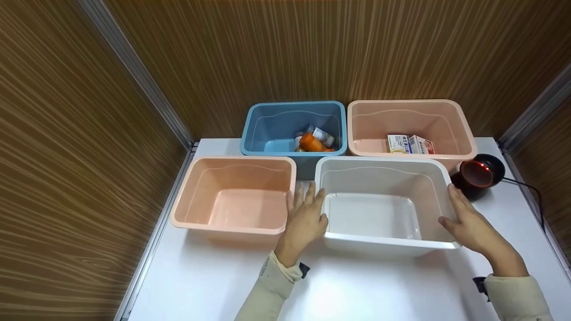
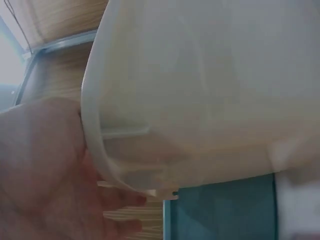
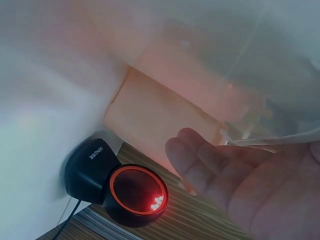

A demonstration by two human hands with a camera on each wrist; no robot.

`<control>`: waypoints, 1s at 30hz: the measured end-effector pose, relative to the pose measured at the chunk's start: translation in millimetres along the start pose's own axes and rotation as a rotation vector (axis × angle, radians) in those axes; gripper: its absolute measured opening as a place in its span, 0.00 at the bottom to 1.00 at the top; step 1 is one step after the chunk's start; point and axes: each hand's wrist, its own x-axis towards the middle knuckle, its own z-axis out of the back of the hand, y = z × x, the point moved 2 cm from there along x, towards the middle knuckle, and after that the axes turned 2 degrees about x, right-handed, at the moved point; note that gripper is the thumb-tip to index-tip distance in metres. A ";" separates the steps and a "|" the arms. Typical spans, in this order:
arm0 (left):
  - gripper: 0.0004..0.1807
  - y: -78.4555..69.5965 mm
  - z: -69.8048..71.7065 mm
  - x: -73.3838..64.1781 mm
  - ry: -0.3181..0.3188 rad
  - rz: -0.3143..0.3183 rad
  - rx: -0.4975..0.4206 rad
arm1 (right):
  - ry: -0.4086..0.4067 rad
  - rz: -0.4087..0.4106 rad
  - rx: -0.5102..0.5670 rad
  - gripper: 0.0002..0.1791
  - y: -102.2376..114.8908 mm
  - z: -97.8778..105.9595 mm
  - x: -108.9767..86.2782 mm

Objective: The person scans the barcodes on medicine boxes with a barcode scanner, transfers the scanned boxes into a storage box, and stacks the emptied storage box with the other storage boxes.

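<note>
A white plastic bin (image 1: 374, 214) stands at the front right, with nothing visible inside. My left hand (image 1: 305, 223) lies along its left side, fingers extended and thumb by the rim, in the gap beside the front peach bin (image 1: 232, 229). On the opposite side, my right hand (image 1: 473, 227) is against the right rim, with the thumb reaching over the bin's inner side. In the right wrist view, the fingers (image 3: 205, 165) of that hand stretch out past the translucent-looking wall. The left wrist view has the left palm (image 2: 45, 160) beside the curved rim.
Behind are a blue bin (image 1: 263, 120) with several bottles (image 1: 314, 141) and another peach bin (image 1: 379, 116) holding small boxes (image 1: 410, 144). A black scanner (image 1: 479, 174) with a red-lit ring and cable stands right of the white bin. Wood-grain panels (image 1: 312, 49) enclose the white table (image 1: 357, 285).
</note>
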 end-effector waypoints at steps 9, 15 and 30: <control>0.29 10.5 3.3 10.2 0.010 -0.033 -0.004 | -0.018 0.005 0.032 0.45 -0.9 -1.0 -0.9; 0.26 14.1 0.2 7.1 -0.022 -0.068 -0.038 | -0.040 0.005 0.059 0.43 -4.2 -3.3 -0.2; 0.26 15.2 3.7 4.5 -0.009 -0.186 -0.002 | -0.077 0.050 0.045 0.42 -6.9 -1.5 -3.1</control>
